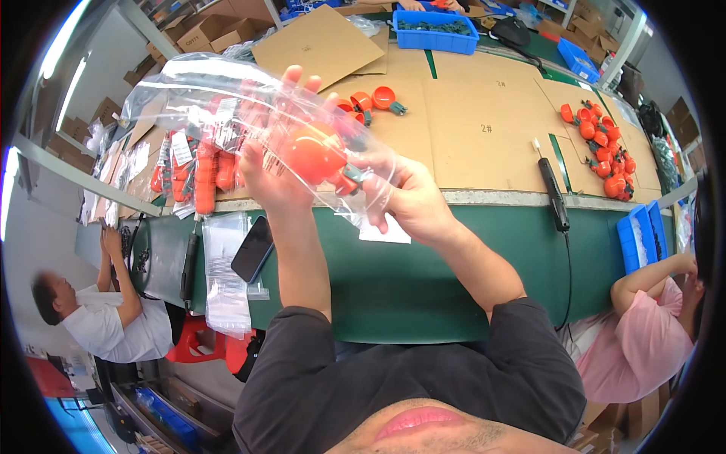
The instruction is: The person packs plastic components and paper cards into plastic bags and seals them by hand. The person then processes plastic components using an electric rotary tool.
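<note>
A long clear plastic bag is raised above the bench, held in my left hand, whose fingers reach up behind the film. A round orange cup with a dark green fitting shows through the plastic near my left palm. My right hand is closed around the green fitting end of the cup, at the bag's right end. Whether the right fingertips are inside the bag or outside it, I cannot tell. Just beyond my hands, several orange cups with green fittings lie on the cardboard.
Bagged orange parts lie to the left. Flat clear bags and a phone rest on the green bench. A corded electric screwdriver and a pile of orange cups are at right; a blue bin stands behind. Co-workers sit on both sides.
</note>
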The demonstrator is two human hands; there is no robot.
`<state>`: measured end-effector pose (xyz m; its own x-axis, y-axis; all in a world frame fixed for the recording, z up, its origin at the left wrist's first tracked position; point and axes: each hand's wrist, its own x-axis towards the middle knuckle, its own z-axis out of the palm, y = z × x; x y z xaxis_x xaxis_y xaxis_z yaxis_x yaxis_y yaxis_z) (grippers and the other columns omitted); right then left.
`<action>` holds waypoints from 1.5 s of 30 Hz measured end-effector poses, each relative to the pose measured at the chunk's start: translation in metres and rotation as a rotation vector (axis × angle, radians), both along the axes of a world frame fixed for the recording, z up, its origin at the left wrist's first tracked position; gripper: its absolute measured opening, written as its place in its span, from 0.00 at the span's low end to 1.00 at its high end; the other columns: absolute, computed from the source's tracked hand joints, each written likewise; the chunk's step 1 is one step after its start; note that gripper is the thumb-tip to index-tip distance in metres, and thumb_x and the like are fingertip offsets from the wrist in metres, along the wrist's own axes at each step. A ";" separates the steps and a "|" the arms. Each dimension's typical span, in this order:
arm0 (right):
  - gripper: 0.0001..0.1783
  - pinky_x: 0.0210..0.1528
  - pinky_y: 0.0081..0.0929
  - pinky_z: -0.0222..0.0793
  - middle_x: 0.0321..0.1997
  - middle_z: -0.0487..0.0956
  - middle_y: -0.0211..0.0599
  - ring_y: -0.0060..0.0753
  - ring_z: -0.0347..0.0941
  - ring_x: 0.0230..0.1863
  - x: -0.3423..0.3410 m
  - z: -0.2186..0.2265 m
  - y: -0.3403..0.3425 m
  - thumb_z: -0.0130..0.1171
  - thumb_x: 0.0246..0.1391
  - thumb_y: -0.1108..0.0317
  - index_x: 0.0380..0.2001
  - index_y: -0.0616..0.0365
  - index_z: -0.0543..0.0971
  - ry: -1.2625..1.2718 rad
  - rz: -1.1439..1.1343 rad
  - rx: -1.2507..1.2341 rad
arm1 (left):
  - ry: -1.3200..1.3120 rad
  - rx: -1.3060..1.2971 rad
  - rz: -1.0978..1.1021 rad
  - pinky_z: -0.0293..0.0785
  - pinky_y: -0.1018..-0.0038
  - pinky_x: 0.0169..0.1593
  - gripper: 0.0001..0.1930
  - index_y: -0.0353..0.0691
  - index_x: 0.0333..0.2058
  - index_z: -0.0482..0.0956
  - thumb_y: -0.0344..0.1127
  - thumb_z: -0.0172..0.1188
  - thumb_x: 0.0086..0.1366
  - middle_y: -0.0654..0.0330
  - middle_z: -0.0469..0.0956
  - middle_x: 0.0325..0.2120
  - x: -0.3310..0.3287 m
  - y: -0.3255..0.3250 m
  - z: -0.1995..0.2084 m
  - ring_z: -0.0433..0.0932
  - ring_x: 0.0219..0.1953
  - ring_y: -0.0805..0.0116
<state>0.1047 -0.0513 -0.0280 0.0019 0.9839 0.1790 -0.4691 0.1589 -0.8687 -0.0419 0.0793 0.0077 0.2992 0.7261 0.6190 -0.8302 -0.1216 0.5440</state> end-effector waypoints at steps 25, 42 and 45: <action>0.22 0.55 0.25 0.77 0.52 0.81 0.31 0.20 0.77 0.53 0.034 0.014 0.015 0.65 0.72 0.67 0.63 0.58 0.71 0.090 -0.548 0.357 | 0.749 0.988 0.971 0.82 0.64 0.52 0.20 0.35 0.47 0.87 0.20 0.77 0.54 0.54 0.86 0.46 0.050 -0.067 0.002 0.86 0.48 0.57; 0.20 0.66 0.30 0.74 0.62 0.79 0.37 0.28 0.77 0.60 0.061 0.003 0.031 0.54 0.77 0.68 0.68 0.57 0.68 0.497 -0.336 0.271 | 0.666 1.144 0.840 0.81 0.62 0.44 0.12 0.35 0.33 0.84 0.19 0.73 0.49 0.56 0.82 0.35 0.080 -0.080 -0.017 0.83 0.39 0.53; 0.21 0.73 0.38 0.72 0.68 0.76 0.43 0.36 0.75 0.67 0.074 0.014 0.024 0.51 0.79 0.67 0.69 0.59 0.67 0.342 -0.292 -0.022 | 0.659 1.199 0.721 0.82 0.60 0.44 0.13 0.36 0.33 0.83 0.19 0.73 0.47 0.57 0.82 0.35 0.086 -0.094 -0.021 0.83 0.39 0.53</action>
